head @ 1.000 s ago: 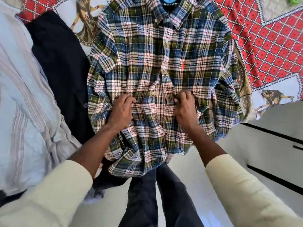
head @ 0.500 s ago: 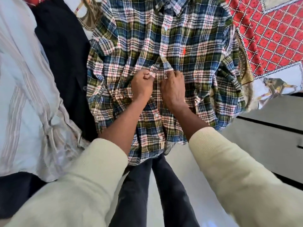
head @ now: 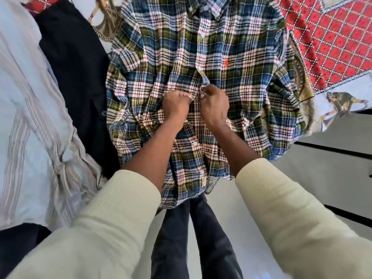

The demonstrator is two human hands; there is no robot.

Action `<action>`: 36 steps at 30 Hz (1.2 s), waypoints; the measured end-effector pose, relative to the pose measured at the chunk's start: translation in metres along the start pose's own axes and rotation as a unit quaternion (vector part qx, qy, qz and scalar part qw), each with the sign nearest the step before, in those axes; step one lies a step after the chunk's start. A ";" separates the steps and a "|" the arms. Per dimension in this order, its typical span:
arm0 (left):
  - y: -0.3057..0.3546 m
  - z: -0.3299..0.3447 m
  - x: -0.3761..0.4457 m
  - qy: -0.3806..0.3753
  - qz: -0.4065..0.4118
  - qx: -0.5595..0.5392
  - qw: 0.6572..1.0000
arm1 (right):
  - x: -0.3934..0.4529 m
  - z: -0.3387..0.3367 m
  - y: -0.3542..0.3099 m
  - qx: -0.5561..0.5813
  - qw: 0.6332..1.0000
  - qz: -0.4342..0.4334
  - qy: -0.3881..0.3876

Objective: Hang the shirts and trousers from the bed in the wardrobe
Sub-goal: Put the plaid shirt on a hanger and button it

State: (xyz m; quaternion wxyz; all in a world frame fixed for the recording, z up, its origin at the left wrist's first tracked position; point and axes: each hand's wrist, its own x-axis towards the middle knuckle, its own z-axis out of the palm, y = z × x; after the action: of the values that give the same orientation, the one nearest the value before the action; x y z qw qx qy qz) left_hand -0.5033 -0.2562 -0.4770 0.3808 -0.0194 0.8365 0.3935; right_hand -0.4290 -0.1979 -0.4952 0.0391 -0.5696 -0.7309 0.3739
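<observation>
Left of the pinched plaid shirt [head: 231,57], black garment [head: 74,77], striped shirt [head: 26,117].

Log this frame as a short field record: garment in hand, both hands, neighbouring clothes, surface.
garment: blue, green and white plaid button-up shirt, spread front-up on the bed
left hand: left hand pinches the shirt's front edge at mid-chest
right hand: right hand pinches the facing edge, beside the left
activity: looks like fastening a button at the placket
neighbours: black garment left of the plaid shirt; pale blue striped shirt further left
surface: red patterned bedspread
hanger: not visible
</observation>
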 end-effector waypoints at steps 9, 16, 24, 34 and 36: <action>0.001 0.000 -0.009 -0.017 -0.092 -0.131 0.987 | -0.010 -0.002 -0.004 0.300 0.934 0.172 -0.093; -0.006 0.003 -0.008 0.001 -0.093 -0.139 0.986 | -0.011 -0.002 -0.006 0.375 0.900 0.201 -0.096; -0.009 0.015 -0.012 0.051 -0.085 -0.131 0.986 | -0.014 -0.001 -0.001 0.409 0.885 0.201 -0.094; -0.007 0.009 -0.009 0.018 -0.101 -0.153 0.983 | -0.013 0.000 -0.001 0.419 0.877 0.214 -0.096; -0.006 0.010 -0.008 0.018 -0.104 -0.158 0.982 | -0.012 -0.002 0.001 0.423 0.873 0.217 -0.105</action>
State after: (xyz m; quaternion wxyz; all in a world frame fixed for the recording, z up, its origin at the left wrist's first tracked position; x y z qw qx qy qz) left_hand -0.4893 -0.2562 -0.4794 0.3965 -0.1734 0.7643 0.4781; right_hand -0.4231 -0.2071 -0.4898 0.1175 -0.6007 -0.3605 0.7038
